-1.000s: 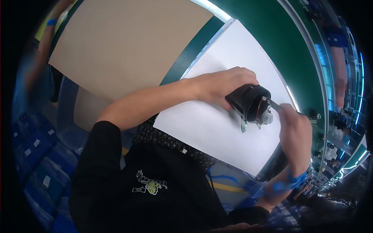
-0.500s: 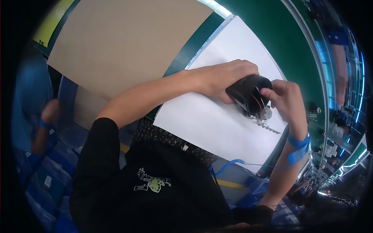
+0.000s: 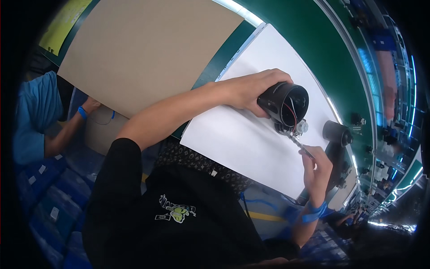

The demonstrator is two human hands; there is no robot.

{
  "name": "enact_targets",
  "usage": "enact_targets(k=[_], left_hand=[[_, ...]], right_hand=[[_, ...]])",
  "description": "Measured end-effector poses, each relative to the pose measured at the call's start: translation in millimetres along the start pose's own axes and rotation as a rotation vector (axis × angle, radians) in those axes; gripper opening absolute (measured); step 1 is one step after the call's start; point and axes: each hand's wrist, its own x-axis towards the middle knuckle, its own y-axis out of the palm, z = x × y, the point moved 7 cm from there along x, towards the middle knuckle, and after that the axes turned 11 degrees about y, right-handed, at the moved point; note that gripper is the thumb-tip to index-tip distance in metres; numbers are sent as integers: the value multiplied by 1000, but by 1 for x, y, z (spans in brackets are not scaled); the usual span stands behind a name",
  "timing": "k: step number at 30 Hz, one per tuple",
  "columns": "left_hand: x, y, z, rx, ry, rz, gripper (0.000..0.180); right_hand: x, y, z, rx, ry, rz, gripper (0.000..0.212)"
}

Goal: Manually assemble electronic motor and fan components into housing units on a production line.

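My left hand [image 3: 262, 92] is wrapped round a black cylindrical housing [image 3: 273, 101], holding it tilted above the white sheets. The housing's open end faces right, and thin red and white wires show inside it. A small round grey-white part [image 3: 302, 126] sits below that opening. From there a narrow jointed or notched strip [image 3: 295, 141] runs down to my right hand [image 3: 319, 168], whose thumb and fingers pinch its end. What the strip is made of is too small to tell. A blue band [image 3: 314, 213] circles my right wrist.
White sheets [image 3: 237, 143] lie on the green tabletop [image 3: 309, 27], beside a large brown board [image 3: 148, 49]. Another black cylindrical unit [image 3: 337, 133] stands at the right. On the left is a co-worker's hand [image 3: 92, 105] with a blue wristband. A yellow sheet [image 3: 62, 27] lies far left.
My right hand has left the housing's opening and moved down, now pinching the strip's end. The housing has turned slightly. The co-worker's hand has moved up to the brown board's edge.
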Motion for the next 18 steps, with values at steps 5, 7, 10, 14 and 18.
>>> enact_targets(k=[5, 7, 10, 14, 18], left_hand=[[-2, 4, -2, 93, 5, 62, 89], [-1, 5, -1, 106, -20, 80, 90], [0, 7, -5, 123, 41, 73, 90], [1, 15, -10, 169, 98, 93, 90], [-1, 15, -12, 187, 141, 94, 90]], right_hand=[[-8, 5, 7, 270, 123, -69, 14], [-8, 2, 5, 414, 165, -117, 14], [-9, -1, 13, 454, 204, -249, 16], [-10, 9, 29, 327, 149, -338, 13], [-9, 13, 48, 118, 128, -312, 11]])
